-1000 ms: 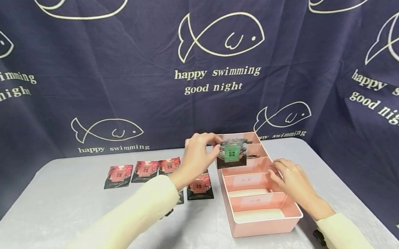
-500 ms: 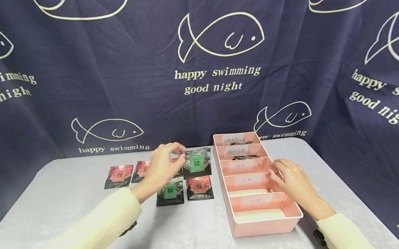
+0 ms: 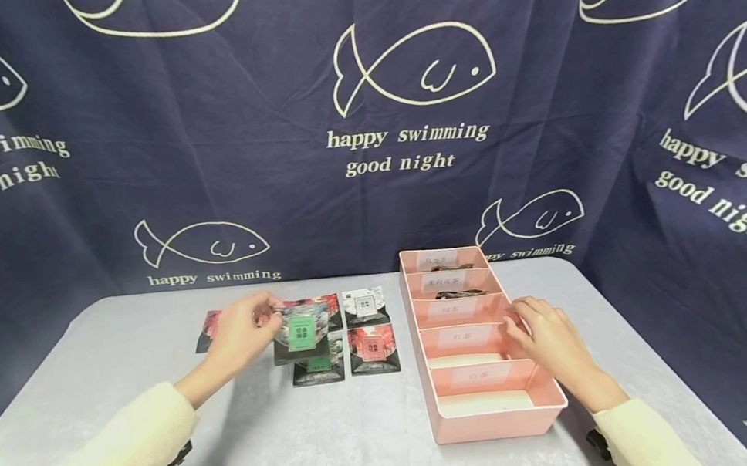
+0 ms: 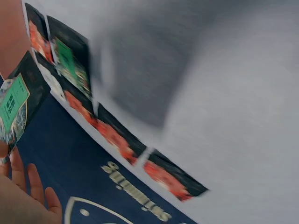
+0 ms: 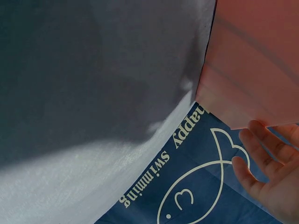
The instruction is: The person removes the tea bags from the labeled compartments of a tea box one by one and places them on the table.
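Foreground, R of ctr: pink box (image 3: 501, 426) on grey table (image 3: 345, 454), long axis running away from viewer, 5 bays w/ paper labels (image 3: 478, 375). R hand (image 3: 555, 347): fingers loosely bent, touching box's R rim, nothing picked up. L hand (image 3: 242, 331), L of ctr: thumb & finger pinching top L corner of green-labelled sachet (image 3: 302, 335), other fingers extended (L wrist view); sachet is raised, partly hiding a second green sachet (image 3: 318, 372) lying behind. Betw. the latter & box: red sachet (image 3: 373, 348), flat. Back row: white sachet (image 3: 365, 308) nearest box, then 3 more red ones (image 4: 117, 133) going L, partly masked by hand in head view. Far 2 bays: dark items (image 3: 461, 294), poss. packets, too small to identify. Background: blue fish-print cloth (image 3: 426, 203)
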A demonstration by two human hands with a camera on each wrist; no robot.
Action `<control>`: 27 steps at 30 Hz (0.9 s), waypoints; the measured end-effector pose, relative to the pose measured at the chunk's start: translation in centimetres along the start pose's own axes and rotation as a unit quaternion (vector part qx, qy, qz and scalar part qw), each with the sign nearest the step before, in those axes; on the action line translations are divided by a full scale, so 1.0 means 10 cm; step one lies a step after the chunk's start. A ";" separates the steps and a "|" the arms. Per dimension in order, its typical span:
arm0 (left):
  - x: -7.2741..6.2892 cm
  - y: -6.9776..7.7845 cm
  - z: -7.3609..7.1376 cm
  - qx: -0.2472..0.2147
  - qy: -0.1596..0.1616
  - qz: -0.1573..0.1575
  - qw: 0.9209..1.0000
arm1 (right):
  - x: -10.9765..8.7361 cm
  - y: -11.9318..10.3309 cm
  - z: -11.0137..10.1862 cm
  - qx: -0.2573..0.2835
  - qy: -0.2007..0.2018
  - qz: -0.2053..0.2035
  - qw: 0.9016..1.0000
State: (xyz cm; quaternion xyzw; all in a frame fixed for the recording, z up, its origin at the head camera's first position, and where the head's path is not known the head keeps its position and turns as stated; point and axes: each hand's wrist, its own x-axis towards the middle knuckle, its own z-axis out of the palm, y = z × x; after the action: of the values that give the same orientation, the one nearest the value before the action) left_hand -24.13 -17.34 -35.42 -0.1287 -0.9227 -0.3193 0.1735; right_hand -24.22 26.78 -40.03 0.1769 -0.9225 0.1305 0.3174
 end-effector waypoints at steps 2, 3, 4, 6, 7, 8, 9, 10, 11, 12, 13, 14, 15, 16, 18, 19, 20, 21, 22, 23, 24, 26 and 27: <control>-0.03 -0.07 -0.07 0.008 -0.008 -0.008 1.000 | 0.00 0.00 0.00 0.001 0.000 0.001 1.000; -0.05 -0.10 -0.11 0.009 -0.011 -0.011 1.000 | 0.00 0.00 0.00 0.000 0.000 0.001 1.000; -0.07 -0.13 -0.14 0.009 -0.013 -0.013 1.000 | 0.00 0.00 -0.01 0.000 0.000 0.000 1.000; -0.09 -0.18 -0.22 0.006 -0.019 -0.020 1.000 | 0.01 0.00 -0.01 -0.001 0.001 -0.001 1.000; -0.10 -0.21 -0.25 0.002 -0.022 -0.024 0.999 | 0.01 0.00 -0.01 -0.001 0.002 -0.003 1.000; -0.11 -0.24 -0.28 0.000 -0.024 -0.028 0.999 | 0.01 0.00 -0.01 -0.002 0.002 -0.004 1.000; -0.11 -0.26 -0.30 -0.001 -0.028 -0.032 0.999 | 0.01 0.00 -0.01 -0.002 0.003 -0.005 1.000; -0.12 -0.28 -0.32 -0.003 -0.035 -0.037 0.999 | 0.01 0.00 -0.01 -0.001 0.003 -0.005 1.000; -0.13 -0.31 -0.34 -0.004 -0.042 -0.041 0.998 | 0.01 0.00 -0.01 0.000 0.003 -0.004 1.000; -0.14 -0.33 -0.35 -0.005 -0.048 -0.045 0.998 | 0.00 0.00 0.00 0.000 0.004 -0.004 1.000; -0.14 -0.36 -0.35 -0.005 -0.054 -0.050 0.997 | 0.00 0.00 0.00 0.000 0.003 -0.004 1.000; -0.15 -0.39 -0.35 -0.003 -0.060 -0.054 0.997 | 0.00 0.00 0.00 0.000 0.003 -0.003 1.000; -0.16 -0.41 -0.34 -0.003 -0.066 -0.058 0.996 | 0.00 0.00 0.00 0.002 0.002 -0.002 1.000; -0.17 -0.43 -0.33 0.001 -0.071 -0.060 0.996 | 0.01 0.01 0.00 0.002 0.002 -0.001 1.000; -0.18 -0.47 -0.31 0.008 -0.080 -0.061 0.995 | 0.01 0.01 0.01 0.004 0.000 -0.001 1.000; -0.19 -0.48 -0.30 0.010 -0.085 -0.062 0.994 | 0.01 0.01 0.01 0.005 0.000 0.000 1.000; -0.19 -0.50 -0.28 0.013 -0.087 -0.061 0.994 | 0.01 0.01 0.01 0.005 0.000 0.000 1.000; -0.20 -0.51 -0.26 0.013 -0.089 -0.057 0.994 | 0.01 0.01 0.01 0.006 0.000 0.000 1.000; -0.20 -0.52 -0.25 0.016 -0.089 -0.054 0.994 | 0.01 0.01 0.01 0.006 0.001 -0.001 1.000; -0.20 -0.54 -0.24 0.017 -0.089 -0.051 0.995 | 0.01 0.01 0.01 0.006 0.002 -0.002 1.000; -0.20 -0.55 -0.22 0.020 -0.086 -0.048 0.995 | 0.01 0.01 0.01 0.005 0.002 -0.002 1.000; -0.20 -0.58 -0.20 0.022 -0.081 -0.042 0.996 | 0.01 0.01 0.01 0.005 0.004 -0.004 1.000; -0.20 -0.59 -0.19 0.023 -0.081 -0.040 0.996 | 0.01 0.01 0.01 0.004 0.005 -0.004 1.000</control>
State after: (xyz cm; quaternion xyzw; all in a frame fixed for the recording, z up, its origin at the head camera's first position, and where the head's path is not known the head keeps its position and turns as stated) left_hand -23.90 -23.32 -38.07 -0.1135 -0.9451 -0.2934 0.0883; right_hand -24.40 26.81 -40.11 0.1816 -0.9194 0.1339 0.3221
